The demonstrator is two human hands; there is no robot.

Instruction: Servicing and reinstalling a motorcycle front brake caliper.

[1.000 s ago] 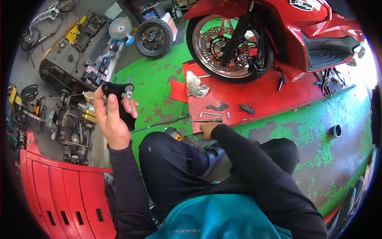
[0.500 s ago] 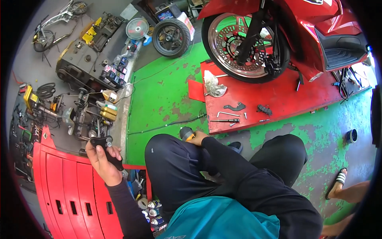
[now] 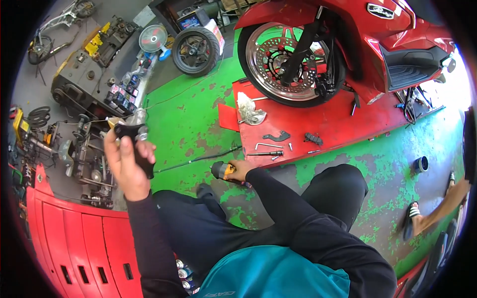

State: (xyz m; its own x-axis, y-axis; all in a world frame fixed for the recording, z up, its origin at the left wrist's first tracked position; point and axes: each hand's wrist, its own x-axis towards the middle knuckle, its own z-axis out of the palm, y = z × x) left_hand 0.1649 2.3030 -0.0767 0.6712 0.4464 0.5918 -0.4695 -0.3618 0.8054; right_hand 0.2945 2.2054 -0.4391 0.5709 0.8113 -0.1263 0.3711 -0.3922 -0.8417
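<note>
My left hand (image 3: 130, 174) is raised on the left, its fingers closed around a black metal bracket (image 3: 130, 131). A silver bolt or socket-like piece (image 3: 142, 133) sits at the bracket's end by my fingertips. Lower and to the right, my right hand (image 3: 242, 170) grips a yellow-and-black cordless power driver (image 3: 221, 170) beyond my knee; its front points left. On the red platform ahead lie a black curved bracket (image 3: 277, 136), an L-shaped hex key (image 3: 268, 145), a long dark tool (image 3: 265, 153), a small black block-like part (image 3: 313, 139) and a few small bolts.
A red scooter (image 3: 367, 54) stands on the red platform (image 3: 293, 119), its front wheel (image 3: 258, 64) nearest me. A red cabinet (image 3: 74, 233) is at my left. Machines, a fan (image 3: 152, 38) and a loose wheel (image 3: 196, 51) stand farther off. Another person's sandalled foot (image 3: 413, 218) is at right.
My left hand has risen and moved forward, away from the cabinet, still holding the bracket. My right hand has carried the driver left and clear of my knee. The head view has shifted right.
</note>
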